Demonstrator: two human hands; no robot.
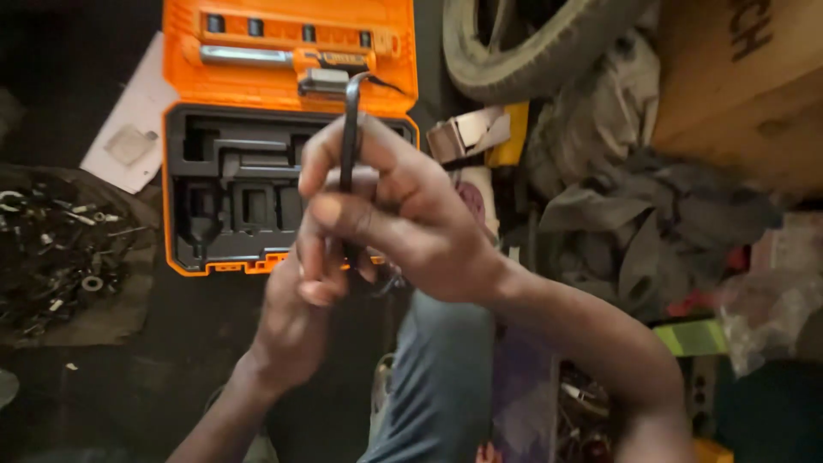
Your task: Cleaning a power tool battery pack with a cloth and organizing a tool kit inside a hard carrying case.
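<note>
The lower shaft of the hex key (350,129) is hidden inside the right hand (403,219), which also covers most of the left hand (291,330); whatever the left fingers pinch cannot be told. The case (287,86) is cut off at the top edge, as is the tyre (531,47). The bits in the scrap pile (60,249) are too small and dark to tell apart.

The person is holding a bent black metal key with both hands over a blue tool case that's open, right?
Not quite: the open tool case is orange with a black inside, not blue. The head view shows it. The rest holds: the right hand and left hand both grip the bent black metal key above that case.
</note>
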